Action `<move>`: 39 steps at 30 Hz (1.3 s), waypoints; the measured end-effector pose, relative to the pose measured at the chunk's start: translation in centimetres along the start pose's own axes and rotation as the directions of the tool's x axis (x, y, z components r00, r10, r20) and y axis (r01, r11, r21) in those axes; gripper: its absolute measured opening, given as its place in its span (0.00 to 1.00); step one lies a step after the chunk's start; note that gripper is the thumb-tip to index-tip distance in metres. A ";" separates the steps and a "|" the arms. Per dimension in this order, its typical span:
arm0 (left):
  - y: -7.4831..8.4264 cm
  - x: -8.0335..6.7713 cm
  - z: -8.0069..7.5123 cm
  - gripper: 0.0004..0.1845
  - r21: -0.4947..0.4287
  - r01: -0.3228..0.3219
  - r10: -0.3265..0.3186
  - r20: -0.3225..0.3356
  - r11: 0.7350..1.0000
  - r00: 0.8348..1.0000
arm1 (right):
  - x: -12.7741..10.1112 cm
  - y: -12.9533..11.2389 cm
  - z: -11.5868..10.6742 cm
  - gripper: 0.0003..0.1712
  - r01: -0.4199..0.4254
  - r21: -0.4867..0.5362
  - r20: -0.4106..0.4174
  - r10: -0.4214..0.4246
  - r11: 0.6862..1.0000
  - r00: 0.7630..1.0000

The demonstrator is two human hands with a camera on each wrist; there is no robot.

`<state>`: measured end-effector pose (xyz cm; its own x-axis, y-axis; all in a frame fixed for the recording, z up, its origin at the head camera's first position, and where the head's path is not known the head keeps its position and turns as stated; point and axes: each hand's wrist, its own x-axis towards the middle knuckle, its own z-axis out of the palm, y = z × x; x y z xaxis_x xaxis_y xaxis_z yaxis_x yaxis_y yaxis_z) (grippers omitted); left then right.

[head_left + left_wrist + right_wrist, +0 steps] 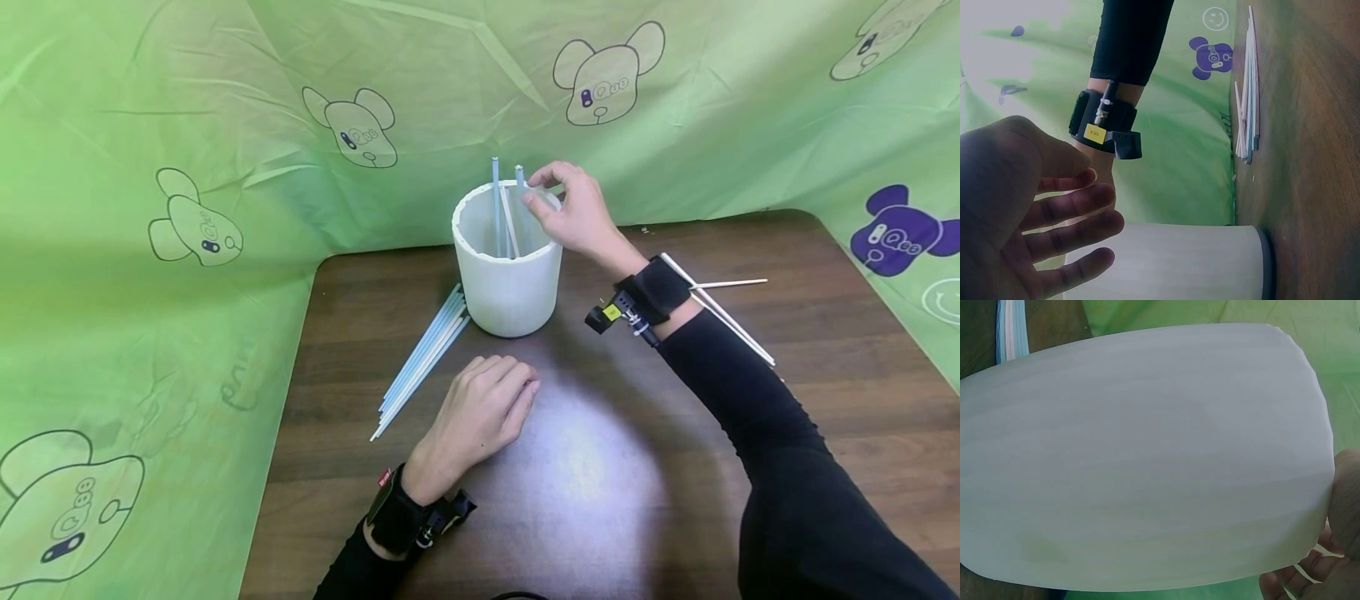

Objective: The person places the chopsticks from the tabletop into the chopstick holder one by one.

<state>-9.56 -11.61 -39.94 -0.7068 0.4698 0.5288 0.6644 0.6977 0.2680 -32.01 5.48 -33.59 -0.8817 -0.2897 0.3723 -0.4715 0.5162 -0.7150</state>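
Right hand [573, 212] pinching upright straw [520, 179] over cup [507, 279] rim; left hand [483, 412] relaxed, empty, at cup's 6 o'clock; loose straws [423, 358] at 8 o'clock.

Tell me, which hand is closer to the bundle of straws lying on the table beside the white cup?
Left. The left hand rests on the table just right of the bundle of straws; the right hand is up at the white cup's rim.
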 end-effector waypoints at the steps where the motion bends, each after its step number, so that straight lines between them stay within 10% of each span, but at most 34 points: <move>1: 0.0 0.0 0.0 0.05 -0.001 0.002 -0.002 0.001 1.000 1.000 | 0.0 0.0 0.0 0.14 0.000 -0.003 -0.002 0.000 1.000 1.000; 19: -2.5 0.3 0.5 0.05 0.042 0.059 -0.060 0.043 0.997 0.997 | -2.0 0.6 -1.9 0.15 0.080 -0.010 -0.133 -0.080 0.997 0.988; 26: -5.8 0.6 0.8 0.05 0.094 0.128 -0.136 0.088 0.987 0.987 | -4.5 -0.5 -2.6 0.13 0.286 -0.089 -0.241 -0.299 0.954 0.923; 31: -9.2 0.8 0.8 0.04 0.111 0.283 -0.298 0.163 0.953 0.941 | -6.5 -1.7 -3.2 0.14 0.438 -0.157 -0.278 -0.465 0.885 0.840; 39: -13.3 1.3 2.3 0.05 0.133 0.440 -0.460 0.248 0.888 0.852 | -9.4 -3.8 -2.8 0.11 0.527 -0.098 -0.293 -0.531 0.844 0.795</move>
<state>-19.83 -19.00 -44.71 -0.9685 0.2139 0.1275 0.2463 0.8985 0.3635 -21.96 8.47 -32.71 -0.4549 -0.2679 0.8493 -0.8645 0.3620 -0.3488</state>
